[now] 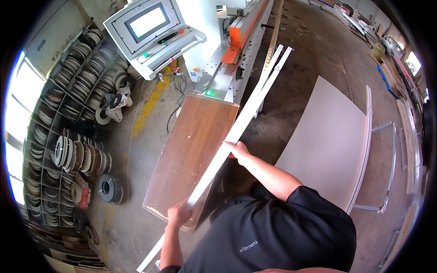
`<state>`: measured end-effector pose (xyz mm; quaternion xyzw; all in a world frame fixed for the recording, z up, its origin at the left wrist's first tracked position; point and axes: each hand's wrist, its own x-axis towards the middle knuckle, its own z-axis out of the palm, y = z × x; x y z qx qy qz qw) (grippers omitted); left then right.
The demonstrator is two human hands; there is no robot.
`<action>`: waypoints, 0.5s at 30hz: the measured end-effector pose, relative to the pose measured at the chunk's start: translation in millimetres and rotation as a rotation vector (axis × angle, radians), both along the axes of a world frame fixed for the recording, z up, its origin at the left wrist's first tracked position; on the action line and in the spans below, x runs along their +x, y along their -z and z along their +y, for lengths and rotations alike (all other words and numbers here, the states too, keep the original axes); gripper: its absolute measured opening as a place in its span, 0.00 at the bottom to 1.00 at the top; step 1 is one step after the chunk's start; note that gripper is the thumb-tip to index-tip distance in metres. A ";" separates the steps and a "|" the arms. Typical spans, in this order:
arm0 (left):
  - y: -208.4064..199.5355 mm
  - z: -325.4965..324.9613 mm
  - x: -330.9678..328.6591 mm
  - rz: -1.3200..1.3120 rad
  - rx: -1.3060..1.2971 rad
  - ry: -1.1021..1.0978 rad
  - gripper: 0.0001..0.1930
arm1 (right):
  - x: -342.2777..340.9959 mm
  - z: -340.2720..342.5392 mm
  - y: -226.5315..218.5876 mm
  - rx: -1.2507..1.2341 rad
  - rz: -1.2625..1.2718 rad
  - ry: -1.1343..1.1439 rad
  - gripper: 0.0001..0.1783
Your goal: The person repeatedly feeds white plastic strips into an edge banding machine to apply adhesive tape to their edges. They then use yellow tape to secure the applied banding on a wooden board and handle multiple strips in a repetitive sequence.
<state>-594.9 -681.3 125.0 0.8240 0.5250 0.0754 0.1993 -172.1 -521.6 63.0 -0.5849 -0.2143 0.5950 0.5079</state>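
Gripping two long white strips (213,163) in two bare hands, so close together nearer the body as to pass for one, then splitting into two clear ends well past the far right corner of the worktop (189,145). Just one of those, brown and wood-look. Running slantwise over it, across the near edge by the near right corner and out over the right edge. Can't tell if resting on it or held just above.

Holding on at the near edge with the left hand (180,214), fingers curled around the strips. Same deal with the right hand (239,150), fingers clasping them at the right edge, toward the far right corner.

Beyond the far edge: one machine (198,20), one control console (148,41) with one lit screen (147,22), one orange guard (233,41), plus one green light (209,93) close to that edge.

Off the left edge: way too many rolls (84,154) to count, and one red-and-white box (85,194). Off the right edge: one broad white panel face (323,136), layered along one side, can't tell how many sheets.
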 end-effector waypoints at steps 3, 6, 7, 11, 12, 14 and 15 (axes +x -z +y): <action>3.2 11.6 -13.8 0.157 -0.117 -0.110 0.37 | 3.4 21.1 1.8 -0.153 -0.307 -0.382 0.31; 33.7 0.2 -21.8 0.282 -0.159 -0.268 0.47 | 21.3 33.3 -39.0 -0.106 -0.941 -0.827 0.34; 39.5 2.0 -14.3 0.255 -0.113 -0.312 0.48 | 29.4 36.3 -33.7 0.059 -1.103 -0.742 0.28; 55.4 13.4 47.4 0.150 0.097 -0.431 0.46 | 88.3 80.9 -42.1 0.692 -1.324 -0.550 0.29; 59.6 20.8 66.2 0.083 0.130 -0.469 0.44 | 104.7 97.0 -48.2 0.780 -1.351 -0.589 0.31; 57.5 41.5 101.9 0.012 0.213 -0.497 0.36 | 137.2 133.7 -41.1 0.775 -1.436 -0.766 0.33; 56.4 44.5 108.0 0.030 0.203 -0.526 0.34 | 154.6 149.0 -34.2 0.726 -1.464 -0.899 0.33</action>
